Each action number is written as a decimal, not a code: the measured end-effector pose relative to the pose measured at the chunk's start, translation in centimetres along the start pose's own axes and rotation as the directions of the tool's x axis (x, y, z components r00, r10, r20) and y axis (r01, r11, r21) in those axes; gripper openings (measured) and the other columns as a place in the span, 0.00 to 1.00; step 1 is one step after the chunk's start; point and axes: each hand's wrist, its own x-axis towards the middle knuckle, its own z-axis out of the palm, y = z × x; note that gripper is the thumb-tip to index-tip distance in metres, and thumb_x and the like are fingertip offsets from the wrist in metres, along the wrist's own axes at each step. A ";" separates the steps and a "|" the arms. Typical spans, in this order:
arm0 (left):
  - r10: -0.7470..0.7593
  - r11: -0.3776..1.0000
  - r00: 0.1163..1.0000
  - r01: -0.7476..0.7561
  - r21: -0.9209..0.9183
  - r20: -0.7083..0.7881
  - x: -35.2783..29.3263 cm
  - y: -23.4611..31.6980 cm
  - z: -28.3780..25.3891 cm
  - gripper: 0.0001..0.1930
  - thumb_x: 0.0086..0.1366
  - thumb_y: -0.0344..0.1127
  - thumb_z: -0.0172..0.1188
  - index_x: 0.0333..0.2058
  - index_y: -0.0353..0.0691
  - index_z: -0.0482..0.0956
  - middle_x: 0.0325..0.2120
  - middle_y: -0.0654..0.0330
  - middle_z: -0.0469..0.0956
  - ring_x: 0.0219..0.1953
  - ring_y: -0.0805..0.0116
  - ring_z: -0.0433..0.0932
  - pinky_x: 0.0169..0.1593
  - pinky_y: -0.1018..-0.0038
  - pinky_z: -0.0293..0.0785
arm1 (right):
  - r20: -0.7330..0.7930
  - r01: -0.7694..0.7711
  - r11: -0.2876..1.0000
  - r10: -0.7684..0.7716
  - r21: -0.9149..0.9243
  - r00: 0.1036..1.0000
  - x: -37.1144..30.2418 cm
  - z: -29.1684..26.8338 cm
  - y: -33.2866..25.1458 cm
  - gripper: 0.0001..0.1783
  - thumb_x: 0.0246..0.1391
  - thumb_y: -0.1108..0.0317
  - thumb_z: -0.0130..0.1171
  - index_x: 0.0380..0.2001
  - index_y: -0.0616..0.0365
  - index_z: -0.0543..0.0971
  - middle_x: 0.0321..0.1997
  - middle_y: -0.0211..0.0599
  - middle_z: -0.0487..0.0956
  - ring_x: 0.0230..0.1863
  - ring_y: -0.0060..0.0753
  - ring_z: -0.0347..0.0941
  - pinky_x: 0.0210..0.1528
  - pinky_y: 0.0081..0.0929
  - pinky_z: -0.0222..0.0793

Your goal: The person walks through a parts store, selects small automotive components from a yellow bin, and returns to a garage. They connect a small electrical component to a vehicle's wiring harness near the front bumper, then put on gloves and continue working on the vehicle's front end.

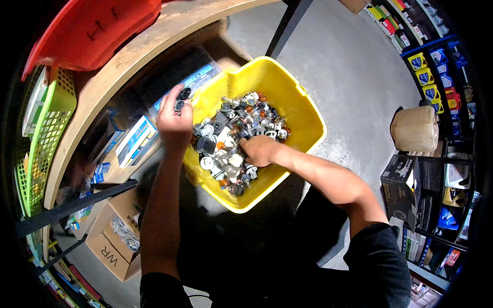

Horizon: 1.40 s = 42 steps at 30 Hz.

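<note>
A yellow plastic bin [308,114] stands in front of me, its bottom covered with a heap of small car bulbs [233,160], with clear and amber glass and white, grey and black bases. My right hand [261,150] reaches down into the heap, fingers curled among the bulbs; their tips are partly hidden, and what they grip cannot be made out. Above the bin's left rim, my left hand [174,114] is closed around small black plastic parts [182,98], which look like bulb bases.
Left of the bin, a wooden shelf [105,84] bears a red tray [97,31] and a green basket [51,138]. Below are blue-and-white boxes [137,141] and an open carton [110,244]. At right stand a beige jerrycan [415,128], a black box [400,185] and stocked shelves.
</note>
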 end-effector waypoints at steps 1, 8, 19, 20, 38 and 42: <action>-0.128 0.991 0.991 0.129 -0.046 0.029 0.1 1.2 0.0 0.17 0.55 0.25 0.54 0.45 0.34 0.76 0.39 0.49 0.78 0.41 0.56 0.78 0.46 0.68 0.72 | -0.054 0.061 0.995 -0.056 0.083 0.997 -0.3 0.3 0.0 0.31 0.48 0.64 0.57 0.52 0.74 0.65 0.40 0.57 0.78 0.44 0.54 0.75 0.46 0.42 0.72; -0.093 0.996 0.994 0.093 -0.008 0.052 0.5 -0.4 0.5 0.18 0.56 0.27 0.53 0.46 0.34 0.75 0.43 0.49 0.77 0.47 0.57 0.76 0.53 0.71 0.68 | -0.093 0.199 0.962 -0.184 0.187 0.978 -1.2 0.2 -1.6 0.24 0.52 0.62 0.57 0.48 0.65 0.66 0.30 0.52 0.78 0.35 0.55 0.76 0.41 0.46 0.72; -0.132 0.990 0.989 0.134 -0.033 0.067 0.7 -1.0 0.9 0.17 0.56 0.28 0.53 0.46 0.36 0.77 0.42 0.50 0.78 0.43 0.61 0.78 0.47 0.73 0.72 | -0.180 -0.488 0.873 0.482 0.009 0.858 4.1 -3.1 10.3 0.13 0.51 0.66 0.53 0.37 0.55 0.83 0.44 0.43 0.81 0.47 0.41 0.78 0.44 0.36 0.75; -0.185 0.977 0.979 0.193 -0.090 0.090 0.6 -0.7 1.1 0.17 0.56 0.28 0.53 0.46 0.36 0.77 0.42 0.51 0.78 0.42 0.63 0.78 0.45 0.73 0.74 | -0.154 -0.515 0.857 0.507 -0.013 0.848 4.8 -2.1 10.7 0.13 0.52 0.66 0.52 0.38 0.54 0.83 0.45 0.42 0.80 0.48 0.40 0.78 0.45 0.36 0.75; -0.198 0.840 0.954 0.284 -0.463 0.225 0.3 -2.6 0.1 0.18 0.60 0.28 0.56 0.50 0.39 0.74 0.38 0.57 0.80 0.30 0.78 0.78 0.34 0.79 0.74 | -0.442 -0.175 0.944 0.289 0.281 0.849 1.4 -4.6 7.2 0.13 0.55 0.65 0.55 0.41 0.61 0.74 0.32 0.41 0.79 0.30 0.36 0.77 0.32 0.34 0.75; -0.236 0.752 0.887 0.425 -0.503 0.397 0.1 0.7 -1.2 0.18 0.62 0.29 0.55 0.52 0.39 0.74 0.37 0.62 0.79 0.29 0.83 0.73 0.31 0.83 0.70 | -0.420 0.310 0.402 0.221 0.861 0.880 -2.9 -6.5 4.1 0.14 0.57 0.59 0.60 0.34 0.59 0.72 0.24 0.28 0.73 0.22 0.19 0.69 0.23 0.21 0.71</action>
